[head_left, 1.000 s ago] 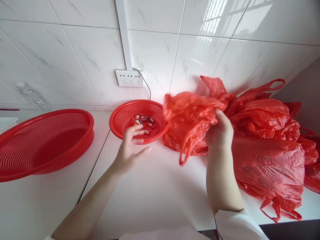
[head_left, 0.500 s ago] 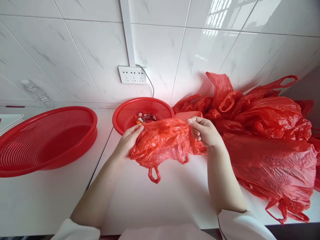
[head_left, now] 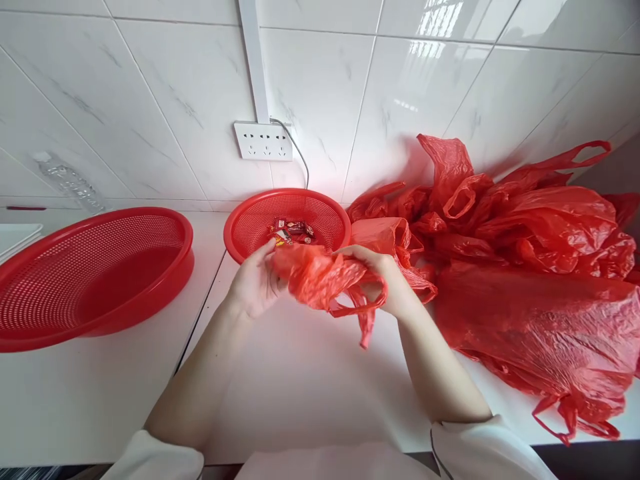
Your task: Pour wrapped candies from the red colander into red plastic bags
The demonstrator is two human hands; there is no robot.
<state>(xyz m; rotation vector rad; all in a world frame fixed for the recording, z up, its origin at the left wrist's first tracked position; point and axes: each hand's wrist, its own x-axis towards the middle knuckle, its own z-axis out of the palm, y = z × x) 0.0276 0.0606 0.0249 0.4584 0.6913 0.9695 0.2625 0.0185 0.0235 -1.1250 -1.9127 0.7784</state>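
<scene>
A crumpled red plastic bag (head_left: 320, 277) is held between my two hands above the white counter, its loop handles hanging to the right. My left hand (head_left: 257, 280) grips the bag's left end with thumb and fingers. My right hand (head_left: 373, 270) is closed on the right side; the bag hides most of its fingers. Just behind the bag stands a small red mesh basket (head_left: 235, 230) with several small wrapped snacks (head_left: 295, 231) in it. Another red plastic bag (head_left: 380, 237) lies on the counter behind my right hand.
A big red mesh basket (head_left: 135, 313) stands at the left. Many red plastic bags (head_left: 540, 300) are heaped at the right. Against the tiled wall are a clear plastic bottle (head_left: 70, 180) and a socket panel (head_left: 263, 141) with a cable. White trays (head_left: 17, 240) sit at the far left.
My hands have drawn closer together, and the bag between them is bunched smaller. My right hand has moved left and its grip has turned. The bag's handles now hang to the right.
</scene>
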